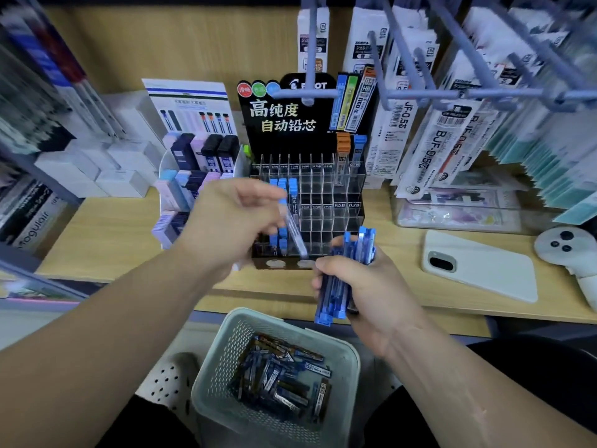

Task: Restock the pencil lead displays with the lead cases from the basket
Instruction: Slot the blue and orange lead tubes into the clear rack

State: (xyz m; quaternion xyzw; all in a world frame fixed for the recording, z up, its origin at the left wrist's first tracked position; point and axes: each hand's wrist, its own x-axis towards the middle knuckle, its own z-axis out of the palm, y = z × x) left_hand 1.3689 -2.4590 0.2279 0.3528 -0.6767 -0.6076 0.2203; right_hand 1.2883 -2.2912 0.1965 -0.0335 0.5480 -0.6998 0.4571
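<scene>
A black lead display (326, 218) with clear slotted compartments stands on the wooden shelf; a few blue-capped cases fill its left slots. My left hand (235, 218) pinches one clear, blue-capped lead case (295, 232), tilted over the display's front left slots. My right hand (361, 282) grips a bundle of blue lead cases (350, 270) just in front of the display. Below, a pale green perforated basket (347, 354) holds several more blue and brown lead cases (284, 376).
A second white display (193, 176) of lead cases stands left of the black one. A white phone (481, 266) lies face down on the shelf at right, beside a white controller (568, 250). Hooks with hanging refill packs (445, 130) overhang the shelf.
</scene>
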